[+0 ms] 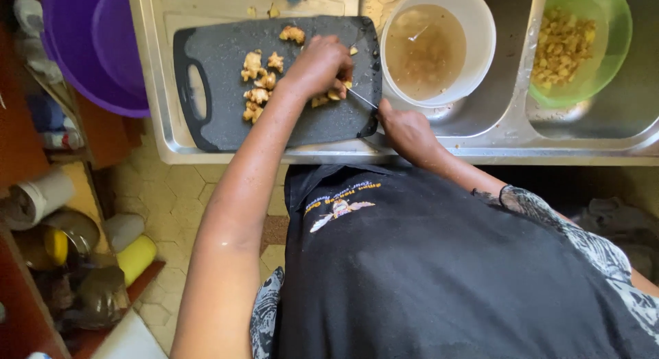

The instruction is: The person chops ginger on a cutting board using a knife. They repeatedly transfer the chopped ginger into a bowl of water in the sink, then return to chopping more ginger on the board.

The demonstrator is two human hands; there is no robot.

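At the upper centre of the frame, a piece of ginger (333, 95) is pinned to the dark cutting board (220, 57) by the curled fingers of the left hand (319, 64). The knife (362, 98) is gripped in the closed right hand (406, 129), just right of centre, its blade angled toward the held piece. More ginger pieces (257, 84) are scattered on the board to the left. A white bowl of cloudy water (480, 29) and a green bowl of chopped bits (614, 29) are set in the sink at upper right. The fingertips could be nicked, since the blade lies very close to them and the wet ginger might slip.
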